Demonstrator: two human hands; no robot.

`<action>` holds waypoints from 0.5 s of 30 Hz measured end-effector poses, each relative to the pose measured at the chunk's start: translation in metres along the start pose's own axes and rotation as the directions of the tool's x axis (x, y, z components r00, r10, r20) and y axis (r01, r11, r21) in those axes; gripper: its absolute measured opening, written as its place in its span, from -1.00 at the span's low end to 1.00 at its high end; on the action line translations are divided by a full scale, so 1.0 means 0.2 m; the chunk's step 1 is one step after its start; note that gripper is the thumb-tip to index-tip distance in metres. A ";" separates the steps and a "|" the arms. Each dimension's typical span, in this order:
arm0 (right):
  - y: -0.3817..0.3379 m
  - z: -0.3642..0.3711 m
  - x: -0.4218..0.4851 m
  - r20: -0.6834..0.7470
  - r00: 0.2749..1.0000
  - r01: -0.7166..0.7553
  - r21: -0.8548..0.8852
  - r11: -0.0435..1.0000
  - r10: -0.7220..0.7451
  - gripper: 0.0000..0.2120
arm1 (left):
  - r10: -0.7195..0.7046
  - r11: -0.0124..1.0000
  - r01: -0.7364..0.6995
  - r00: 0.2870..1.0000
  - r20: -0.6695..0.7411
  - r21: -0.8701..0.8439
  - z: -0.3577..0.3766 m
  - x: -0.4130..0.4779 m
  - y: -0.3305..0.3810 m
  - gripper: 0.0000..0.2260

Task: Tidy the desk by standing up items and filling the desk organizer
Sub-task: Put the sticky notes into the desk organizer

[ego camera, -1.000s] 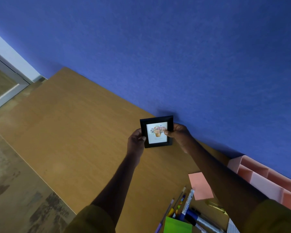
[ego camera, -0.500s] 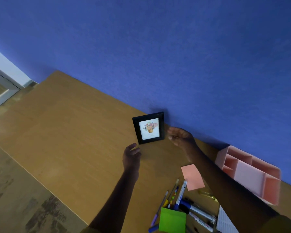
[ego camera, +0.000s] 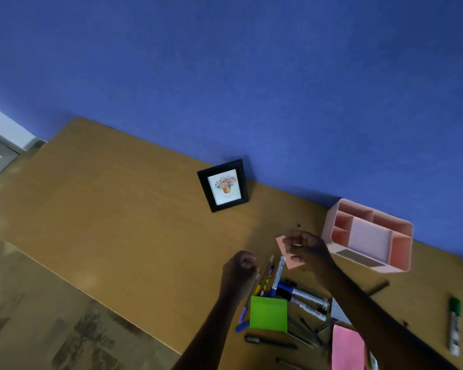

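Note:
A small black picture frame (ego camera: 223,186) with a flower print stands upright on the wooden desk (ego camera: 112,209), close to the blue wall. Neither hand touches it. My left hand (ego camera: 239,269) hovers with loosely curled fingers over the left end of a pile of pens and markers (ego camera: 302,295) and holds nothing. Just above a salmon sticky note (ego camera: 293,263), my right hand (ego camera: 306,249) hangs with its fingers loosely bent. The pink desk organizer (ego camera: 328,224) sits at the right by the wall, its compartments bare.
A green sticky pad (ego camera: 268,313) lies on the pens, and a pink pad (ego camera: 348,348) near the bottom edge. A green marker (ego camera: 454,324) lies apart at the far right. The desk's front edge runs diagonally at lower left, with floor beyond.
Both hands let go of the picture frame, which now stands by the wall. They drew back toward me, to the pens and the salmon note.

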State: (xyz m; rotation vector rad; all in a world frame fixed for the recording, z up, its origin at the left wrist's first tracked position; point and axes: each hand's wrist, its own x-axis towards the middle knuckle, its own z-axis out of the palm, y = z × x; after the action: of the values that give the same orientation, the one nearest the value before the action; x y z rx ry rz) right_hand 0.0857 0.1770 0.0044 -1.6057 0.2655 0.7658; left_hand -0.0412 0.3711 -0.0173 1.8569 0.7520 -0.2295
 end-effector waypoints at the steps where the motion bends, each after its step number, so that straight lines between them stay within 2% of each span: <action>1: 0.03 -0.01 -0.04 0.000 1.000 -0.013 0.011 1.000 0.013 -0.71 | 0.062 0.994 -0.063 0.998 0.014 0.090 0.01 -0.04 -0.01 -0.81; 4: 0.14 -0.04 -0.12 -0.018 0.999 -0.028 0.014 1.000 0.028 -0.72 | 0.240 0.904 -0.272 0.961 0.137 0.331 0.04 -0.13 -0.03 -0.78; 8: 0.23 -0.05 -0.24 -0.051 0.998 -0.028 0.009 1.000 0.029 -0.77 | 0.334 0.736 -0.438 0.898 0.286 0.516 0.08 -0.20 -0.03 -0.71; 12: 0.28 -0.07 -0.33 -0.053 0.998 -0.034 0.021 0.999 0.035 -0.74 | 0.333 0.593 -0.505 0.863 0.380 0.628 0.11 -0.22 -0.04 -0.55; 15: 0.31 -0.10 -0.39 -0.058 0.998 -0.038 0.017 0.999 0.039 -0.74 | 0.331 0.524 -0.526 0.851 0.408 0.670 0.14 -0.25 -0.04 -0.51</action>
State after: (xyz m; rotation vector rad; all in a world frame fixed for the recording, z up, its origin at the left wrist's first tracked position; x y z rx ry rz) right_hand -0.0016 0.1264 0.0027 -1.6133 0.3445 0.7452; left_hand -0.0802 0.3282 -0.0099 2.7056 -0.0615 -0.4878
